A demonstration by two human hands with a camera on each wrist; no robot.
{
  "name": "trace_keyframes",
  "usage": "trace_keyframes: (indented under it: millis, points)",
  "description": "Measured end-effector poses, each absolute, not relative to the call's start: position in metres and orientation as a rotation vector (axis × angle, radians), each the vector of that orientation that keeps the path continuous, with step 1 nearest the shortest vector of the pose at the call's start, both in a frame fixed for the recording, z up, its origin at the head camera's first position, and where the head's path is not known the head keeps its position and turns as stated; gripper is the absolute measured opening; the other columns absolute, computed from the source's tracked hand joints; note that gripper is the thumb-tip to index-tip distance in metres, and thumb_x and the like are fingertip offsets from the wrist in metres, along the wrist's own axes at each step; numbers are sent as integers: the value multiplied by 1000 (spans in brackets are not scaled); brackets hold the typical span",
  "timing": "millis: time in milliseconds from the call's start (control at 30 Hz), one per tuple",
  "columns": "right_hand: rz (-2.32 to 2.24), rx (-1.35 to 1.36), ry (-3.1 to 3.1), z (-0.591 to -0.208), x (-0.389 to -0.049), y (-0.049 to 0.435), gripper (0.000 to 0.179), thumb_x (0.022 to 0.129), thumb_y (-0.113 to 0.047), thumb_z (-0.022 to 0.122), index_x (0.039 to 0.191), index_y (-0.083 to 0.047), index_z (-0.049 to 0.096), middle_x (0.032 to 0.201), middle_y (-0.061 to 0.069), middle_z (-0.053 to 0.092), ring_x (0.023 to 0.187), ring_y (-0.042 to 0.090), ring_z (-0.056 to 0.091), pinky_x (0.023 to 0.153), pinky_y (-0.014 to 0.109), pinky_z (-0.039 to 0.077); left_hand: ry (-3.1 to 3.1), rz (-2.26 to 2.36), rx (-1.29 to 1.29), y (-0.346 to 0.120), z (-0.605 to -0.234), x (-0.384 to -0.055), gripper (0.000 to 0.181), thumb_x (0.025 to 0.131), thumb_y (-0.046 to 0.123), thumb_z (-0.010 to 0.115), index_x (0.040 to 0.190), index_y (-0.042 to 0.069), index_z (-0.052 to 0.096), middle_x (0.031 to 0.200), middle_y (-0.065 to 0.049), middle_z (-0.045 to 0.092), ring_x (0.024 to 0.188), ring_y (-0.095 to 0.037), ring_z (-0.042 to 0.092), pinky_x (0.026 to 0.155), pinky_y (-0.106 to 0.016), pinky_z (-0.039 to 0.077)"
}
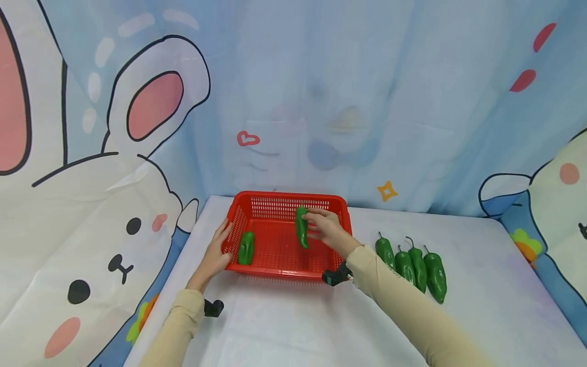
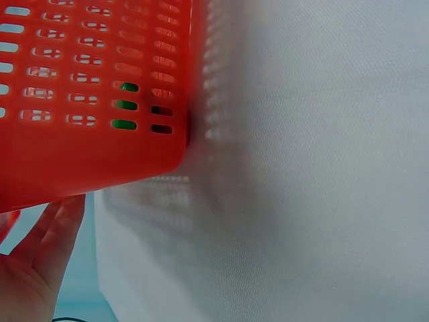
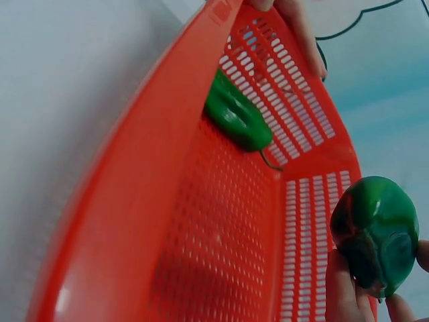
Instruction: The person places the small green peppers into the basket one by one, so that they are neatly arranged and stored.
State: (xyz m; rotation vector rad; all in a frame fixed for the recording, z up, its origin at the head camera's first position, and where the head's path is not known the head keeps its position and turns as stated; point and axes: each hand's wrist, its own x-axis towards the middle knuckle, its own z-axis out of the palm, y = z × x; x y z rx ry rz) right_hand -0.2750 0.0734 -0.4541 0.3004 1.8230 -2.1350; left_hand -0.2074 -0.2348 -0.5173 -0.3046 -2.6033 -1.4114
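No legible txt, nos., labels, brands or signs in any of the 3 views.

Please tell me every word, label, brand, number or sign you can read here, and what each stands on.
No readable words, labels, brands or numbers show.
Small mark on the basket: too blurred to read.
Curtain: only drawings, such as a heart.

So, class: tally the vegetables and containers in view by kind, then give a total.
Red basket: 1
Green peppers: 6 (4 beside the basket, 1 lying inside it, 1 held by the right hand)
Total: 7
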Motion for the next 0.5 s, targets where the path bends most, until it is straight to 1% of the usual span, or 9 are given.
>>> trace_keyframes:
  millis: [67,167,267,433,500]
  points:
    - [-2138,300,1806,-457,-276,65,48,93,-11,64,139,-4,52,116,14,64,98,28,67,91,51,51,-2612,-1410,-292,-236,-518,-208,89,66,-14,48,153,-3,28,163,-15,15,148,-38,16,104,-57,36]
    - [-2143,304,1784,-460,-277,56,48,92,-10,63,139,-5,53,120,16,62,93,25,67,94,53,48,-2617,-1410,-289,-236,-518,-210,91,65,-14,49,153,-2,28,164,-13,15,148,-36,16,105,-56,34]
    - [-2149,311,1771,-464,-279,47,48,93,-9,63,140,-5,53,123,19,61,90,23,67,95,54,48,-2600,-1412,-302,-236,-518,-210,91,65,-14,49,153,-2,28,163,-14,15,148,-37,16,105,-58,34]
    - [-2164,361,1734,-468,-281,27,49,92,-8,63,140,-4,53,124,20,59,102,30,63,95,53,47,-2561,-1410,-322,-235,-518,-208,90,65,-12,48,152,-3,30,163,-15,17,147,-39,17,104,-62,33]
    - [-2165,377,1721,-470,-282,18,49,91,-8,63,139,-3,53,124,21,59,104,32,62,95,54,47,-2544,-1375,-345,-235,-519,-207,89,64,-10,48,151,-4,31,162,-16,19,146,-40,18,103,-62,34]
